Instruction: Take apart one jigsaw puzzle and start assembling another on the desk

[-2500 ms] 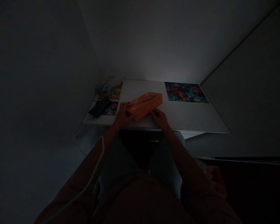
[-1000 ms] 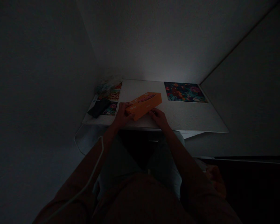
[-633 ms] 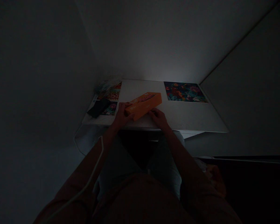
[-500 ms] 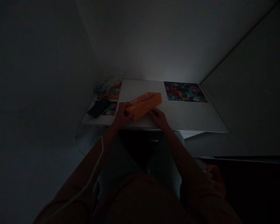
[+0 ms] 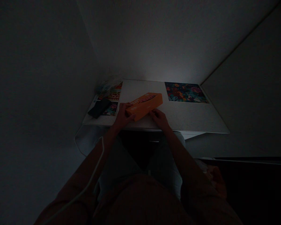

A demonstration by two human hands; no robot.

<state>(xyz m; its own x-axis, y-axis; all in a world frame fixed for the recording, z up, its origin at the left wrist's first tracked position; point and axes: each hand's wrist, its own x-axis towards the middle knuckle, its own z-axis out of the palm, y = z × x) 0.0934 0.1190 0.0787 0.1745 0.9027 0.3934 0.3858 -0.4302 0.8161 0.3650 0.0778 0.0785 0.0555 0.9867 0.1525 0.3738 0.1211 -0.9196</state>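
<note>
An orange box (image 5: 144,107) with a printed picture on its top lies at a slant over the white table (image 5: 187,117). My left hand (image 5: 123,116) grips the box's near left end, with the thumb on the near side and fingers at the far side. At the box's near right side is my right hand (image 5: 159,118); its fingertips touch the lower edge, closed together and partly hidden under the box. The scene is very dark, so finger details are faint.
A dark flat object (image 5: 99,108) lies on the left over a patterned sheet (image 5: 111,109). Clear crumpled plastic (image 5: 109,86) is behind it. A floral sheet (image 5: 186,92) lies at the back right. A pale cable (image 5: 98,161) crosses my left arm.
</note>
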